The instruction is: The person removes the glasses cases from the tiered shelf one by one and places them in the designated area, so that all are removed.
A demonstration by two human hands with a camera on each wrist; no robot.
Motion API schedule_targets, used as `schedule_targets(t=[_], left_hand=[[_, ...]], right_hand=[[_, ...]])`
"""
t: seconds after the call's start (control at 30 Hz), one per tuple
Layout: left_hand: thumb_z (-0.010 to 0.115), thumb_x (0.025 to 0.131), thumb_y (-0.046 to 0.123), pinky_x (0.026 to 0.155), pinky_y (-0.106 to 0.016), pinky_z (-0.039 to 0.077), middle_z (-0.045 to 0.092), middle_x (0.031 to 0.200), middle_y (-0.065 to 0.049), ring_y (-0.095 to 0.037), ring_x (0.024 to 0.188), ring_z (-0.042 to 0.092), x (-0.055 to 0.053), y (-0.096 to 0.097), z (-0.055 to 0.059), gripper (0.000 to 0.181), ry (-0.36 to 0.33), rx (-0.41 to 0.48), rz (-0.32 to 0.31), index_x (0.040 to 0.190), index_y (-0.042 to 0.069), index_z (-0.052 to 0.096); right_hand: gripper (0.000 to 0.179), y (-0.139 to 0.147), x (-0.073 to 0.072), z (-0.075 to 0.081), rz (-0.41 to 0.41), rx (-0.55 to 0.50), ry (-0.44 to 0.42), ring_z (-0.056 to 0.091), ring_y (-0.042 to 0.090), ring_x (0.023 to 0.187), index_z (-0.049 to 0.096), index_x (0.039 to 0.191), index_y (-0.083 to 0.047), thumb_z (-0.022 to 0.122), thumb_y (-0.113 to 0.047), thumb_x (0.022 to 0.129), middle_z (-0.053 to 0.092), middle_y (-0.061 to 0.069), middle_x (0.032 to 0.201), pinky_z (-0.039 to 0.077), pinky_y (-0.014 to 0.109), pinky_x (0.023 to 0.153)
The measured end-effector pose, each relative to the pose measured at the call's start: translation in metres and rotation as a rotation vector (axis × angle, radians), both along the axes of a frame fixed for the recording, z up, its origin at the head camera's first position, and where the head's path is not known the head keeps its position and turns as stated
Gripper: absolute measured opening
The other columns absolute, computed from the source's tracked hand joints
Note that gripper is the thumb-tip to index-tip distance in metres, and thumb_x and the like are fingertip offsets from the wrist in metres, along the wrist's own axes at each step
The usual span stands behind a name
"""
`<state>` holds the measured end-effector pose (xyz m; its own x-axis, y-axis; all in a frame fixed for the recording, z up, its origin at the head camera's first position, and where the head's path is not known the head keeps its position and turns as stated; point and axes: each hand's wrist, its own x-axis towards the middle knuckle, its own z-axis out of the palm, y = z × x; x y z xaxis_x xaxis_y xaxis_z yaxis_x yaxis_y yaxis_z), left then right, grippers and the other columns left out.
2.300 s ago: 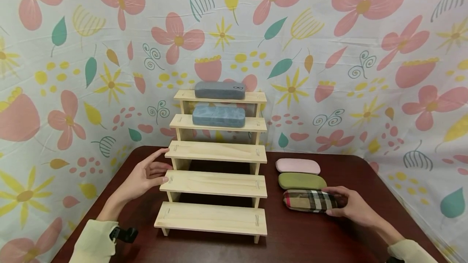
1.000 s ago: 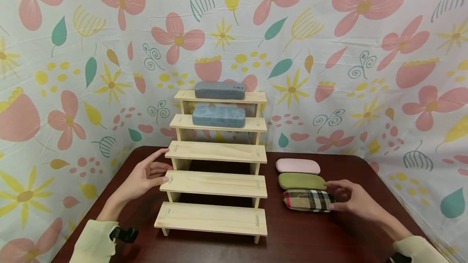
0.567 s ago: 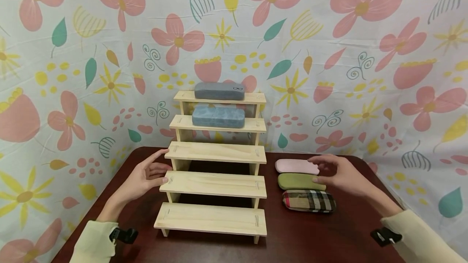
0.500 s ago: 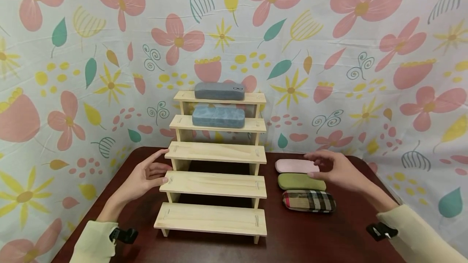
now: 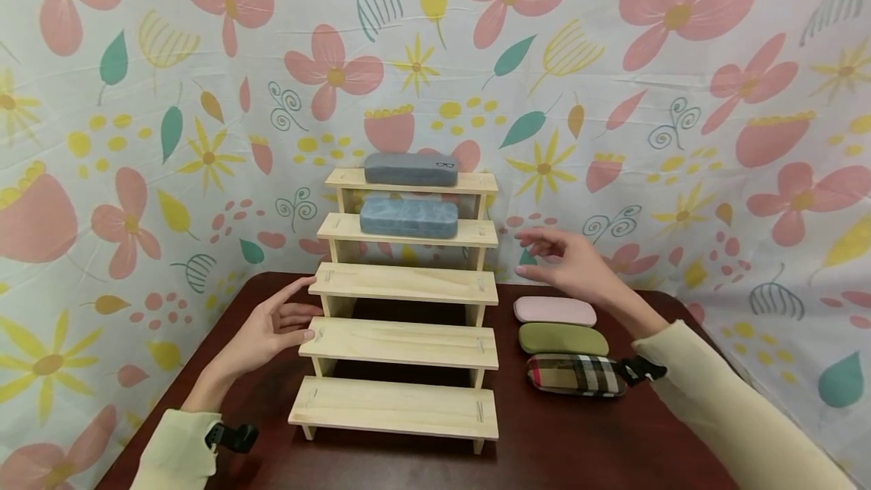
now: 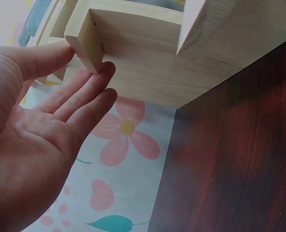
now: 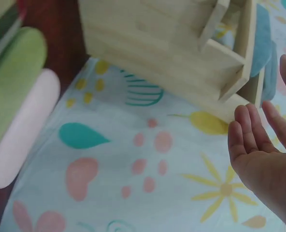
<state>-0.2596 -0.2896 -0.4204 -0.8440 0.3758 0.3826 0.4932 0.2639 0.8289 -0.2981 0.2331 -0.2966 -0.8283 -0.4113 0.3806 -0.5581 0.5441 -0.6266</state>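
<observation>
1. Wooden rack, 5 tiers high, stands on the tabletop in the head view; a gray case lies on its top tier, a blue case on the 2nd.
2. To its right lie a pink case, a green case and a plaid case.
3. The left hand, fingers extended, touches the rack's left side; the right hand hangs apart, fingers loosely parted.
4. Left wrist view: the left hand meets a tier's end without wrapping round it.
5. Right wrist view: the right hand holds nothing.
</observation>
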Motion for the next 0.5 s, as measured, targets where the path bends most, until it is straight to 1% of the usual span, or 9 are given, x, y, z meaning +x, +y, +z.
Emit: schedule_targets(t=[0.03,0.1,0.23,0.3,0.4,0.5], left_hand=[[0.078,0.093,-0.003,0.098,-0.03,0.055,0.069,0.129,-0.023,-0.021,0.117,0.069,0.0,0.0,0.0,0.085,-0.001,-0.001,-0.002,0.165,0.012,0.035],[0.078,0.093,-0.003,0.098,-0.031,0.055,0.068,0.13,-0.023,-0.021,0.118,0.069,0.0,0.0,0.0,0.085,-0.006,0.0,-0.002,0.165,0.012,0.035],[0.079,0.093,-0.003,0.098,-0.044,0.056,0.068,0.129,-0.024,-0.021,0.117,0.069,0.0,0.001,0.001,0.085,-0.012,0.001,-0.002,0.165,0.011,0.035],[0.079,0.093,-0.004,0.097,-0.048,0.056,0.068,0.129,-0.024,-0.021,0.117,0.069,-0.001,0.001,0.001,0.086,-0.015,0.0,-0.002,0.165,0.011,0.035],[0.079,0.093,-0.003,0.097,-0.047,0.056,0.068,0.129,-0.025,-0.022,0.117,0.069,-0.001,0.001,0.0,0.085,-0.012,-0.003,-0.002,0.165,0.011,0.035],[0.079,0.093,-0.002,0.097,-0.041,0.057,0.069,0.128,-0.024,-0.022,0.116,0.07,0.0,0.0,0.0,0.085,-0.009,-0.009,0.007,0.165,0.012,0.035]], right_hand=[[0.052,-0.004,-0.003,0.002,0.008,-0.006,0.007,0.064,0.026,0.111,0.066,0.142,-0.008,0.083,-0.021,0.095,0.068,0.012,0.126,0.05,0.047,0.1],[0.053,-0.012,-0.009,0.006,0.014,-0.017,0.011,0.063,0.028,0.113,0.065,0.143,-0.007,0.083,-0.02,0.094,0.068,0.012,0.127,0.049,0.05,0.101],[0.058,-0.025,-0.02,0.014,0.012,-0.019,-0.001,0.062,0.032,0.119,0.062,0.147,-0.009,0.083,-0.023,0.094,0.066,0.013,0.134,0.048,0.051,0.103],[0.06,-0.03,-0.025,0.017,0.007,-0.015,-0.008,0.061,0.032,0.12,0.061,0.148,-0.01,0.084,-0.024,0.094,0.065,0.014,0.135,0.047,0.052,0.103],[0.063,-0.039,-0.032,0.021,0.014,-0.005,-0.006,0.061,0.033,0.12,0.06,0.148,-0.007,0.084,-0.025,0.093,0.064,0.017,0.137,0.047,0.053,0.104],[0.065,-0.049,-0.039,0.023,0.048,-0.01,-0.023,0.058,0.035,0.126,0.058,0.15,-0.006,0.084,-0.026,0.093,0.06,0.019,0.143,0.045,0.055,0.107]])
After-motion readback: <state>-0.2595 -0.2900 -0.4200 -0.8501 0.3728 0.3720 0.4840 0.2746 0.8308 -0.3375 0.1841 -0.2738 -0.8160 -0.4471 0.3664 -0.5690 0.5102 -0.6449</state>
